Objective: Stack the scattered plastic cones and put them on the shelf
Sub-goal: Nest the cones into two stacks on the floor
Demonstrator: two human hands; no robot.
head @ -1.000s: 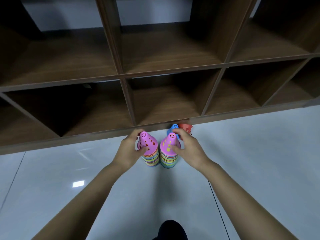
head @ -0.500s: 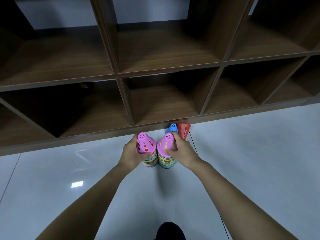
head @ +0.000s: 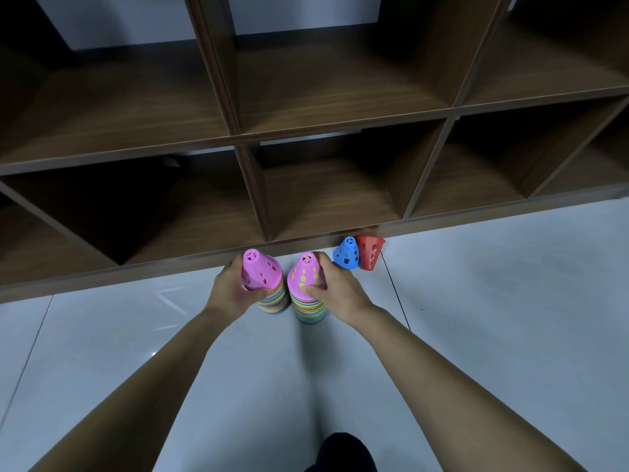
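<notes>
Shelf [head: 340, 121]: dark wooden cubby unit with open compartments. Its lowest row opens just above the floor.
Floor [head: 510, 335]: pale glossy tiles running up to the shelf's bottom edge.
Right cone stack [head: 304, 284]: just in front of the shelf's bottom edge, below the middle compartment. It has a pink perforated top over striped rims. Its long axis is near upright, tip up.
Left cone stack [head: 260, 275]: touching or nearly touching the other stack. Its tip leans a little toward the shelf. I cannot tell whether either base rests on the floor.
Left hand [head: 229, 289]: fingers wrapped round the left stack's upper part.
Right hand [head: 342, 289]: thumb and fingers clamped round the right stack.
Blue cone [head: 347, 254]: loose against the shelf's base, tip up and tilted.
Red cone [head: 370, 252]: touching the blue one, wide rim uppermost.
Step, as I judge it: both stacks are probably being raised to nest or shelve. Grip low so the bottom cones cannot slip off, keep each axis vertical, and clear the shelf's front lip. The two loose cones still need adding.
</notes>
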